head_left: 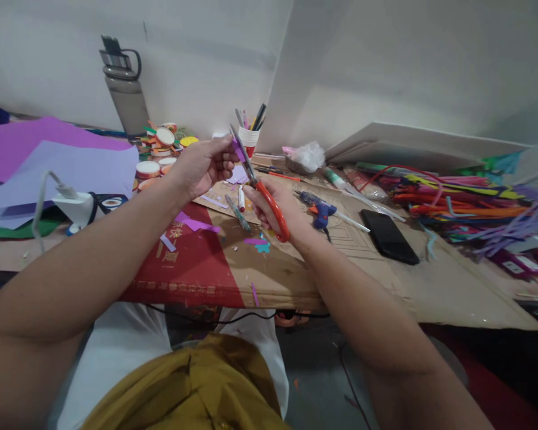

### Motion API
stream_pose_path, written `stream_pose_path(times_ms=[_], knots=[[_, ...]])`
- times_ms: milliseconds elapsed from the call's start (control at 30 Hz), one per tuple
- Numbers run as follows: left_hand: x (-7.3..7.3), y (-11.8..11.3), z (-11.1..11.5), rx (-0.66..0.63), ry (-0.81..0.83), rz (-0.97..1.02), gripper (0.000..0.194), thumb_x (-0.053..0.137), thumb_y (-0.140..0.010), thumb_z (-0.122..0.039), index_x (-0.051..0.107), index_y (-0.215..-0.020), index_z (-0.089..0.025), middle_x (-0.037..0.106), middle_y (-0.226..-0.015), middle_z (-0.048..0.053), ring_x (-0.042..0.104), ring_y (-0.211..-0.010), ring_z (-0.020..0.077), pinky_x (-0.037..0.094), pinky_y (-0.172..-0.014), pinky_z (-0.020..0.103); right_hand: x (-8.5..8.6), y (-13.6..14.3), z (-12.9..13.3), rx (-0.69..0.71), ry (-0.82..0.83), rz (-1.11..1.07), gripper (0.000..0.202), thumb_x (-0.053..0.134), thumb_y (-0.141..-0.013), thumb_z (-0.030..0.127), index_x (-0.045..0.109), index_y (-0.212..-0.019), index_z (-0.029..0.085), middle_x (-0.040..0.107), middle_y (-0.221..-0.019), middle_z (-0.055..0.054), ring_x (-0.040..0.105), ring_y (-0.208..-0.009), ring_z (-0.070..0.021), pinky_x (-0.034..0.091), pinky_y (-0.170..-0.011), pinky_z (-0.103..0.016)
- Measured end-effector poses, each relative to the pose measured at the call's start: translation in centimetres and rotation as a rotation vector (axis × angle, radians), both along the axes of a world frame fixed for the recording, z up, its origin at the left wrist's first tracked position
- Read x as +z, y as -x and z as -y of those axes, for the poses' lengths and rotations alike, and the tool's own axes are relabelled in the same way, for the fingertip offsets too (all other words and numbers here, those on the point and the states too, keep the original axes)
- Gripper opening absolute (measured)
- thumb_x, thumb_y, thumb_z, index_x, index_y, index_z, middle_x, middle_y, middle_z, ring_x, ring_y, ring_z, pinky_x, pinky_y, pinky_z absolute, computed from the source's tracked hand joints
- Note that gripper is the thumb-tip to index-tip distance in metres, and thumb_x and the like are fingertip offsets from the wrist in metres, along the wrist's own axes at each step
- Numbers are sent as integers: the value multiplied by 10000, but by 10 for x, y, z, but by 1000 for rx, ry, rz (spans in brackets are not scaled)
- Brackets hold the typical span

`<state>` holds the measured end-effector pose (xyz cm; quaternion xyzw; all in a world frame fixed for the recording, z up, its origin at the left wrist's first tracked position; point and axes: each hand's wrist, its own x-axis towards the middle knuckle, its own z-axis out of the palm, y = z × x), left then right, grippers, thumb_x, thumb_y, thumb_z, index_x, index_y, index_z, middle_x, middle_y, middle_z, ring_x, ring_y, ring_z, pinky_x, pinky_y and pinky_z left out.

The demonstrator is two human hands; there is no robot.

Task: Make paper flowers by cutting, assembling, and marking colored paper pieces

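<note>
Between its thumb and fingers my left hand (208,166) pinches a small piece of purple paper (238,150). My right hand (273,206) is closed around the orange handles of the scissors (271,206), whose blades point up and away beside the purple piece. Both hands are raised over the cardboard-covered table (278,280). Below them lie purple paper scraps (195,223), a blue flower-shaped cutout (263,246) and a glittery pen (237,212).
A blue glue gun (323,214) and a black phone (389,236) lie to the right, before bundled pipe cleaners (466,197). Behind stand a cup of pens (248,138) and a bottle (128,98). Purple sheets (72,173) and a white plug adapter (76,209) are left.
</note>
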<state>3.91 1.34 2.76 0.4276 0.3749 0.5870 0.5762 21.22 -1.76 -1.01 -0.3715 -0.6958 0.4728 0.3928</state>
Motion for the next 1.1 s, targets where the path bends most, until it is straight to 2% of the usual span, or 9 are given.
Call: stream_pose_path(times_ms=[200,467,767,933,1100], knots=[[-3,2,2,-45,-60,-34,103,683,-769,-193,611,-732,-130,618,-647,6,524,-498,43,418,-488,154,-5,1,-6,-14,-29,-2,344,649,-798,518,512,-789,203,456,-539,64,401,-429,-54,322,-379,-148],[-5,6,3,-71,-74,10,44,655,-750,-139,622,-757,-111,633,-662,23,533,-513,54,432,-497,167,-7,4,-3,-20,-17,-15,329,644,-789,512,536,-811,202,455,-523,76,386,-402,-52,325,-371,-150],[-8,6,2,-58,-54,32,35,650,-757,-137,636,-779,-115,648,-690,32,541,-516,54,434,-485,165,-12,3,-6,-32,4,33,298,616,-819,470,492,-770,204,456,-525,78,379,-358,-41,303,-331,-146],[-11,7,-1,-64,-34,33,50,667,-749,-150,649,-774,-111,645,-704,32,540,-525,55,442,-497,174,-9,7,1,-57,64,20,316,600,-819,500,479,-777,211,454,-526,79,369,-322,-43,301,-291,-153],[-13,5,1,-71,-98,5,99,702,-720,-187,633,-716,-116,604,-656,13,515,-529,55,410,-501,182,-4,8,-3,-94,107,-165,365,686,-735,500,461,-819,225,438,-519,94,381,-355,-54,310,-311,-153]])
